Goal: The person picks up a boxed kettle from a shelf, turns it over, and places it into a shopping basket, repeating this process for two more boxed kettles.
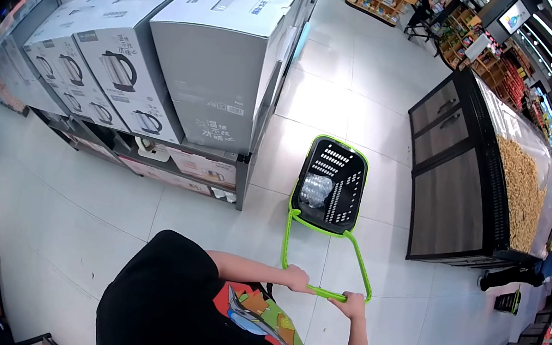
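Observation:
Both of my hands are closed on the green pull handle (288,242) of a black rolling shopping basket (348,180). My left hand (296,279) wraps the left end of the crossbar, while my right hand (350,305) grips near its right corner. The basket stands on the floor ahead of me, with slotted walls and a bright green rim. Inside it lies a clear, shiny plastic-wrapped item (316,190); its exact kind cannot be made out.
To the left, a display stand (242,185) carries large kettle boxes (215,56). A dark wooden bin (448,191) heaped with peanut-like goods (517,191) stands to the right. Pale tiled floor (326,73) runs between them. A person (436,0) is far ahead; another (517,276) is at right.

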A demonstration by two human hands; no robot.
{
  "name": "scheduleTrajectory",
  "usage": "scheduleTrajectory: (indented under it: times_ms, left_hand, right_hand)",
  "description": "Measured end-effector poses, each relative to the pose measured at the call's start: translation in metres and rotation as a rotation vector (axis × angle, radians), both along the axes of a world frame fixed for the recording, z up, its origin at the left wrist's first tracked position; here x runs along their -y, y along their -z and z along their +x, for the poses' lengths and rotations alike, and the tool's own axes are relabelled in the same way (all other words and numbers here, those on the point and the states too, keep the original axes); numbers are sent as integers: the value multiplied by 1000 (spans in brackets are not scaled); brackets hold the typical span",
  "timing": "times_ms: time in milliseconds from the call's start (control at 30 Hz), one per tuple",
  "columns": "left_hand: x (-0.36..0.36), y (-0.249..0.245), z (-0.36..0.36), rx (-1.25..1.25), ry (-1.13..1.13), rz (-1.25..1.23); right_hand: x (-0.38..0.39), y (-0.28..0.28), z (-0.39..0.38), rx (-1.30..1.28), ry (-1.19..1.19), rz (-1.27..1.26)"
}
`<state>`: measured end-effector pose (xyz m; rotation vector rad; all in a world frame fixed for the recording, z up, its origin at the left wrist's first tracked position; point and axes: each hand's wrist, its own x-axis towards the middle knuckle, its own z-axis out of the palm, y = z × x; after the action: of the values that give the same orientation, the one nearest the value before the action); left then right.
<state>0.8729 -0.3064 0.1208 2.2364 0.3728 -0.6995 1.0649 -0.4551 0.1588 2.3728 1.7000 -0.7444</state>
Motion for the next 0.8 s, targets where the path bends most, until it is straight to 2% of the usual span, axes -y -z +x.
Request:
scheduleTrajectory:
  times_ms: [167,200,433,500,633,667,800]
  left_hand:
    - [-50,-8,35,10,-66,64]
    - [-54,-3,28,15,-79,49]
    - [-95,24,63,61,-201,91]
    - [-111,49,92,60,-201,135]
    - [-154,50,138,86,-236,203]
    - [-155,51,106,73,-214,120]
    - [-188,54,130,98,-349,123]
  right_hand:
    - [-60,5,45,-27,-57,-8]
    - [-66,12,41,-27,-63,-71]
    - [-129,46,93,-35,-212,-101]
    - [-149,62,122,-28,-238,-67]
    - [-193,81,172,-60,-240,-11]
    - [-189,72,133,-60,-205,-70]
    - [-239,70,168,-10,-322,-23]
